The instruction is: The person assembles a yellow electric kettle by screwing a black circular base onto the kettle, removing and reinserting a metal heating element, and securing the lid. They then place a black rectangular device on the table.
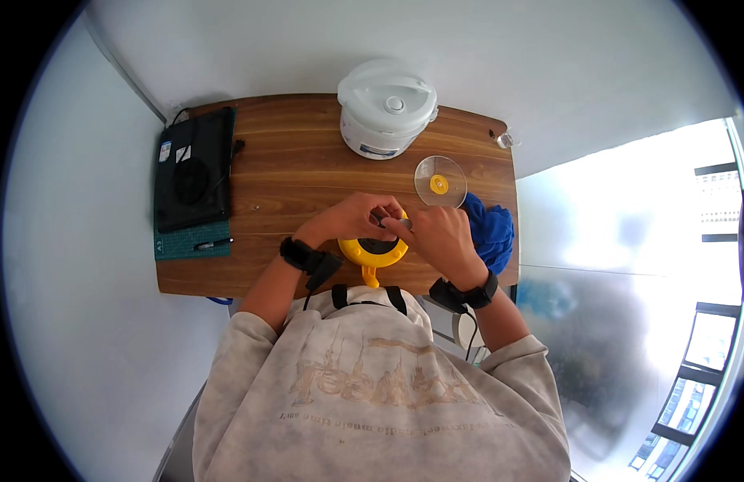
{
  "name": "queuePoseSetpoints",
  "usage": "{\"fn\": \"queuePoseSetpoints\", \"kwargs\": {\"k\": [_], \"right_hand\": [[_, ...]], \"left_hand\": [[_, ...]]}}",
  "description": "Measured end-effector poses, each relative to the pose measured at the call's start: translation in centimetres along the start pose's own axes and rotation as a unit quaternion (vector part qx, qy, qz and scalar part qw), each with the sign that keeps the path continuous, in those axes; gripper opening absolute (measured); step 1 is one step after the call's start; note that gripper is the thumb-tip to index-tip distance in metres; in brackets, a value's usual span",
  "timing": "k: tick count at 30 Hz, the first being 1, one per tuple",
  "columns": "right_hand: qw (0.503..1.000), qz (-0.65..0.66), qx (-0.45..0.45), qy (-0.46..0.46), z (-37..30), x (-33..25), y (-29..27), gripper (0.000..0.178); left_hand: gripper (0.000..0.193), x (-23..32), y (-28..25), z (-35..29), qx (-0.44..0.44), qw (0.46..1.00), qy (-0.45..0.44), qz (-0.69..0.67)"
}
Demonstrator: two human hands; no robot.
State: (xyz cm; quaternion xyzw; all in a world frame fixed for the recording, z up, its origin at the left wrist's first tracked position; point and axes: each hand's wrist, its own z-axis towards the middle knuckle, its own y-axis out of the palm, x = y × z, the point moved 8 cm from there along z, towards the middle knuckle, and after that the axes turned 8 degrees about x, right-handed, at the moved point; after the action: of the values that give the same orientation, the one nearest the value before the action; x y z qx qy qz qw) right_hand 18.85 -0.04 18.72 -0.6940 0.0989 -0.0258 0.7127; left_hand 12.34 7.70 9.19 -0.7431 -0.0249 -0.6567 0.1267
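A yellow pot [374, 255] with a dark inside and a yellow handle stands at the table's near edge, its handle pointing toward me. Above its far rim my left hand [362, 215] is closed, fingers bent inward. My right hand [438, 233] is curled closed right beside it, its thumb reaching toward the left fingers. Between the two hands shows a bit of a small grey thing [405, 222], mostly covered by fingers; its kind cannot be told. A clear round lid [425, 171] with a yellow knob lies just beyond my right hand.
A white rice cooker [388, 112] stands at the back. To the right are a crumpled blue cloth [491, 233] and a small clear glass [507, 140]. At the left, a flat black device [207, 169] and a black pen [214, 243] lie on a green cutting mat [175, 246].
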Motion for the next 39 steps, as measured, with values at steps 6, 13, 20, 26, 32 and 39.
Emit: {"fn": "queuePoseSetpoints", "kwargs": {"k": [6, 13, 20, 26, 32, 39], "right_hand": [[0.971, 0.221, 0.089, -0.030, -1.1, -0.3, -0.6, 0.037], [0.993, 0.089, 0.068, -0.039, -0.1, -0.1, -0.2, 0.038], [0.998, 0.054, 0.017, -0.022, 0.2, -0.4, -0.1, 0.041], [0.970, 0.228, 0.056, -0.057, -1.3, -1.3, -0.9, 0.041], [0.982, 0.172, 0.074, -0.035, -0.6, 0.7, 0.3, 0.032], [0.998, 0.060, 0.030, -0.010, 0.6, 0.8, 1.5, 0.036]], "left_hand": [[0.043, -0.9, -0.2, -0.1, 0.011, 1.000, 0.023, -0.009], [0.041, 0.2, -0.3, -0.6, 0.018, 0.999, 0.029, 0.023], [0.035, -0.9, -0.2, -0.4, 0.017, 1.000, -0.008, -0.018], [0.043, -0.2, -0.4, -0.6, 0.003, 0.999, 0.034, 0.007], [0.038, 0.3, -1.0, -0.5, 0.035, 0.997, 0.043, 0.060], [0.034, 0.3, 0.0, -0.2, 0.005, 0.997, 0.058, 0.058]]}}
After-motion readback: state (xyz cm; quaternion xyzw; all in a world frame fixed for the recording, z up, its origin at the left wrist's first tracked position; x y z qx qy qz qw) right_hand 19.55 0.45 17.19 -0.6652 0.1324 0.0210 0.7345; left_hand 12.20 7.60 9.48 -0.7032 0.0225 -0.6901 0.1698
